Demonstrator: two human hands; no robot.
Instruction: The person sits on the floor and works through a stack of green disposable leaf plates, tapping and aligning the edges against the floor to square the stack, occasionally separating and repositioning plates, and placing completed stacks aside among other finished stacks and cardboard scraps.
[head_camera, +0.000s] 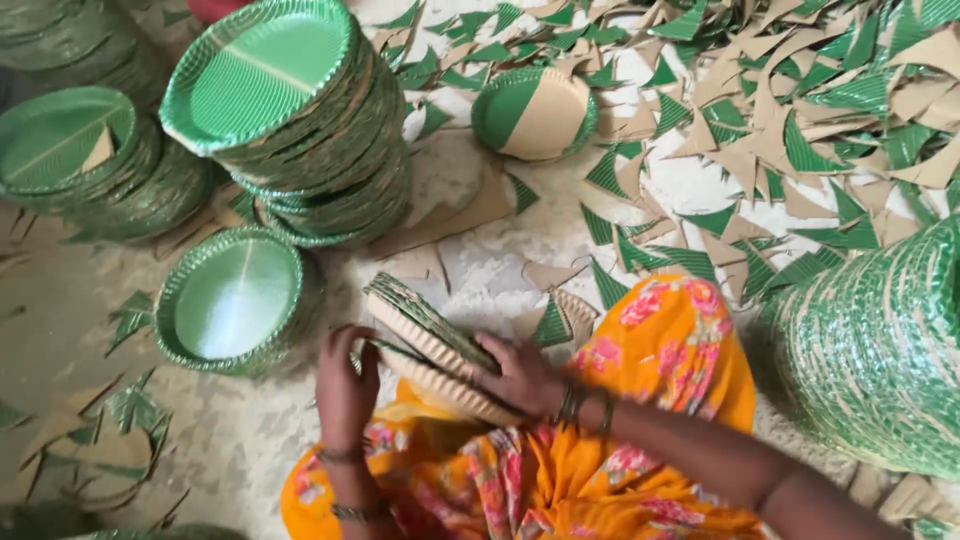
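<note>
left hand (345, 385): fingers curled on plate stack (432, 352) — near end
right hand (522, 377): fingers gripping stack's far side
beside: green plate (232, 298) on floor (480, 265)

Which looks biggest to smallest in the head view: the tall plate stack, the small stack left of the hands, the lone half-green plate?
1. Tall plate stack, clearly largest.
2. Small stack left of the hands.
3. Half-green plate, smallest; it lies farther from the camera, so its gap to the small stack is unsure.
</note>
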